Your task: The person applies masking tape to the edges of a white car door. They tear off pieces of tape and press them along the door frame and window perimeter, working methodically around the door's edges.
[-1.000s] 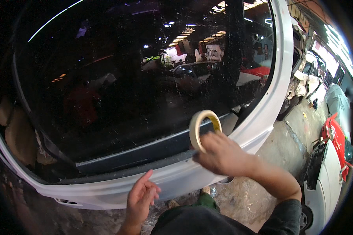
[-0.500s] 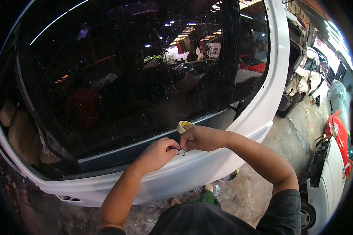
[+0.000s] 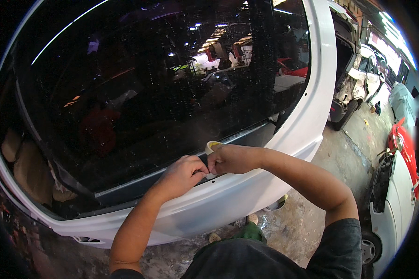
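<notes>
A white vehicle body panel (image 3: 228, 195) curves in front of me below a large dark window (image 3: 144, 97). At the window's lower edge, my right hand (image 3: 235, 159) is closed around a pale yellow roll of tape (image 3: 209, 148), whose rim shows behind the fingers. My left hand (image 3: 181, 176) is right beside it, bent over the edge with thumb and fingers pinched together. The fingertips of both hands nearly meet. Whatever lies between the left fingers is hidden.
Right of me, on the concrete floor (image 3: 307, 223), stands a white car part with a wheel (image 3: 368, 249), next to a red panel (image 3: 400, 137). Farther back are a damaged white car (image 3: 358, 76) and a pale covered object (image 3: 402, 103). A round container (image 3: 278, 203) sits below the panel.
The view has shifted slightly. Both hands stay together at the window edge; the left hand has tilted, its fingers curling closer toward the right hand. The tape roll remains in the right hand.
</notes>
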Demonstrator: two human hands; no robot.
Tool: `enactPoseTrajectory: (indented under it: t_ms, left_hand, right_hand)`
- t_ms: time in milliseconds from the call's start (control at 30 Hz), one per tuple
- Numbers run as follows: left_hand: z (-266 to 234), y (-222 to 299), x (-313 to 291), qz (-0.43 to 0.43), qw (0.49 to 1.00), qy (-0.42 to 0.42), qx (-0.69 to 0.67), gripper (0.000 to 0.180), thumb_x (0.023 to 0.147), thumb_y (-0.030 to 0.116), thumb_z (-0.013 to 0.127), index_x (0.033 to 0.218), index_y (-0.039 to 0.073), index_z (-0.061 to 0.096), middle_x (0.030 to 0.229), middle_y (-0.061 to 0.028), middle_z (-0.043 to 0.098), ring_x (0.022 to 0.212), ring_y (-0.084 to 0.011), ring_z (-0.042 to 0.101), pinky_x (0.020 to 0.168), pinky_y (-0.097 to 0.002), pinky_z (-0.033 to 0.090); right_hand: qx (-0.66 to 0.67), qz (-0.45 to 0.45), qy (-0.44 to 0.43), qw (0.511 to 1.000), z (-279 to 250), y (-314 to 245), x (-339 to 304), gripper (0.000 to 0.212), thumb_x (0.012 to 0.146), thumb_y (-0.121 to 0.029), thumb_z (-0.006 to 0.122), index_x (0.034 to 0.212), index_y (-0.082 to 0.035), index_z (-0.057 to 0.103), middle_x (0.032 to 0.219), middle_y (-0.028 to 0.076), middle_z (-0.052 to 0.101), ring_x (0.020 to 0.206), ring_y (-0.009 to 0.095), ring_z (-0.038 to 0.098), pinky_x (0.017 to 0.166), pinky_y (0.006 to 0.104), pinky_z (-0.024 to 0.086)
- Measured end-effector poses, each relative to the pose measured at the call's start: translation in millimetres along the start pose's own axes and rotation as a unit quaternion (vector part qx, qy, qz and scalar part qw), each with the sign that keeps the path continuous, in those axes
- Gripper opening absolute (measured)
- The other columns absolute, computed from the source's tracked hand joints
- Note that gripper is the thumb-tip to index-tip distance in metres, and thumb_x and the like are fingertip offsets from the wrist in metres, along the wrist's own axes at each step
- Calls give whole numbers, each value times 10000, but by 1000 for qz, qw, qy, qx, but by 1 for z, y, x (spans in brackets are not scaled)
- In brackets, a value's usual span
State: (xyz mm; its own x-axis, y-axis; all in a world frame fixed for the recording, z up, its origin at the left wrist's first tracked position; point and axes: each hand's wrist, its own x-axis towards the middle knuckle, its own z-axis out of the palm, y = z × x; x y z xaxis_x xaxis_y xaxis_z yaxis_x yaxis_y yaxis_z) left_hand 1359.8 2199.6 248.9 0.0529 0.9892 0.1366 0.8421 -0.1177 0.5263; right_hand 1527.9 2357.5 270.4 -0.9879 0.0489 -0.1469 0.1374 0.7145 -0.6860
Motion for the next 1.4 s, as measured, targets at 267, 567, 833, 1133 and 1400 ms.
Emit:
enactPoseTrajectory:
  t_ms: [267, 567, 833, 1133, 1400]
  left_hand:
    - [-4, 0, 5, 2, 994, -99, -39, 174, 902, 154, 647, 1001, 32, 722, 1016, -106, 667, 955, -248, 628, 853, -358, 512]
    - [-9, 2, 3, -40, 983, -132, -118, 190, 923, 178, 642, 1017, 33, 722, 1009, -97, 666, 924, -204, 632, 852, -321, 504]
    - [-10, -1, 4, -53, 972, -157, -168, 189, 918, 161, 645, 1016, 18, 722, 1000, -84, 681, 938, -173, 643, 866, -319, 511]
    - [-6, 0, 5, -107, 939, -188, -265, 266, 943, 131, 595, 1168, 1, 652, 1064, -100, 690, 971, -153, 626, 898, -303, 491]
    - [-4, 8, -1, -145, 885, -165, -410, 486, 907, 5, 462, 1390, -40, 456, 1297, -213, 636, 1124, -182, 620, 964, -298, 466]
  right_hand:
    - [14, -2, -74, 997, -1, 5, 6, 148, 932, -149, 641, 1000, -48, 726, 915, 92, 680, 859, 183, 616, 812, 329, 465]
    - [60, 25, -118, 991, -3, 9, 8, 210, 973, -214, 632, 1063, -44, 715, 938, 46, 686, 872, 125, 599, 812, 307, 466]
    - [131, 77, -181, 972, -9, 9, 15, 208, 954, -212, 638, 1061, -56, 724, 914, 12, 693, 879, 106, 600, 803, 287, 467]
    - [73, 50, -124, 988, -33, -7, -6, 269, 933, -203, 600, 1105, -36, 721, 1093, 129, 669, 1050, 228, 616, 926, 332, 453]
    - [44, -186, 189, 963, -27, -74, -99, 294, 837, 13, 576, 1110, 11, 684, 1180, 194, 632, 1058, 345, 622, 924, 409, 477]
